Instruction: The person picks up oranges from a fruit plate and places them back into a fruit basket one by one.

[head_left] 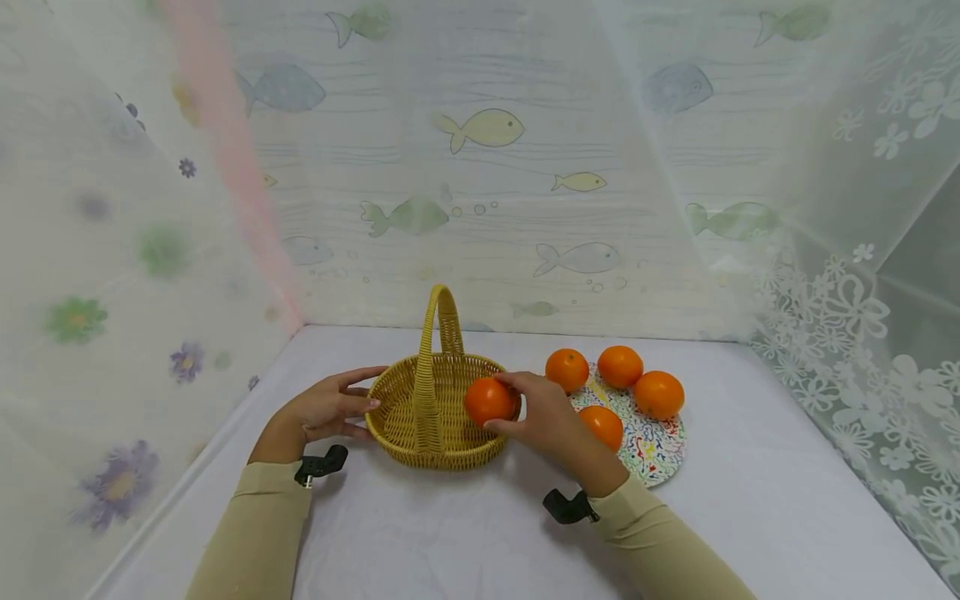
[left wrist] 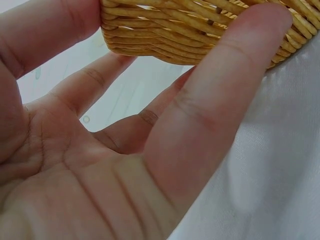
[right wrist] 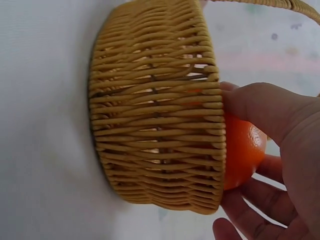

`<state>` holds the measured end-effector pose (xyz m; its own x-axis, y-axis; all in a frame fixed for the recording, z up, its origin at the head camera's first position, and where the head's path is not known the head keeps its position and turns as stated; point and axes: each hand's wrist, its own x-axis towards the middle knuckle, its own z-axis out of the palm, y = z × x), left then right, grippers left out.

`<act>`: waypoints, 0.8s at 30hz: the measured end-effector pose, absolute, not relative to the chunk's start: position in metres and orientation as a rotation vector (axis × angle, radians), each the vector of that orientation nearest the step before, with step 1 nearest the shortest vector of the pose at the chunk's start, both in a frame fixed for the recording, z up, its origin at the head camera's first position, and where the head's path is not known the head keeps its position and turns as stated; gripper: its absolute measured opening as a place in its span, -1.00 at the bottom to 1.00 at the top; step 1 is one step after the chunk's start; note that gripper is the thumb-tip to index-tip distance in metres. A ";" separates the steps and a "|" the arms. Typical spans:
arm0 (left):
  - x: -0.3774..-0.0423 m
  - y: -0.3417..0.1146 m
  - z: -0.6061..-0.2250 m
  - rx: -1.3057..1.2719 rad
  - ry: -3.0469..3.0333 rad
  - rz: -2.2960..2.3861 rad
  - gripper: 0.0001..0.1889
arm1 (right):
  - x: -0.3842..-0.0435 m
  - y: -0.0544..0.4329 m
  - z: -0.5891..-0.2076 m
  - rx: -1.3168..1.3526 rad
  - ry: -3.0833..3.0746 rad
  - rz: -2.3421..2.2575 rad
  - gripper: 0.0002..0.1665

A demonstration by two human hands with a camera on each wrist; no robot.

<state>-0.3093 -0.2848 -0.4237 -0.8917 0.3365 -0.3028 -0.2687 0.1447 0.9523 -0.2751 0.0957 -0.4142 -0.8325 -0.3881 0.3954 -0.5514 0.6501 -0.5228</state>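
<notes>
A yellow woven basket [head_left: 397,429] with a tall arched handle stands on the white cloth. My left hand [head_left: 330,407] touches its left end, thumb against the wicker wall and the other fingers spread fairly straight; the palm stays apart from the wicker in the left wrist view. Over the basket's right side, my right hand [head_left: 543,421] grips an orange [head_left: 487,402] between thumb and fingers. From the right wrist view, that orange [right wrist: 245,152] sits partly below the rim, its lower part hidden behind the weave.
Right of the basket lies a round plate [head_left: 652,454] with a multicoloured speckled pattern. Several oranges [head_left: 659,395] rest on it, one partly behind my right forearm. Sheer curtains with fish [head_left: 491,127] and flowers hang behind and at both sides.
</notes>
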 end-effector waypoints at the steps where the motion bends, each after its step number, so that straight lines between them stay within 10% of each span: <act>1: -0.309 -0.285 -0.424 0.064 1.979 1.799 -0.22 | -0.275 0.095 -0.415 0.756 -2.630 0.948 -0.18; 24: -0.310 -0.287 -0.425 0.065 1.967 1.803 -0.23 | -0.274 0.088 -0.422 0.763 -2.638 0.931 -0.34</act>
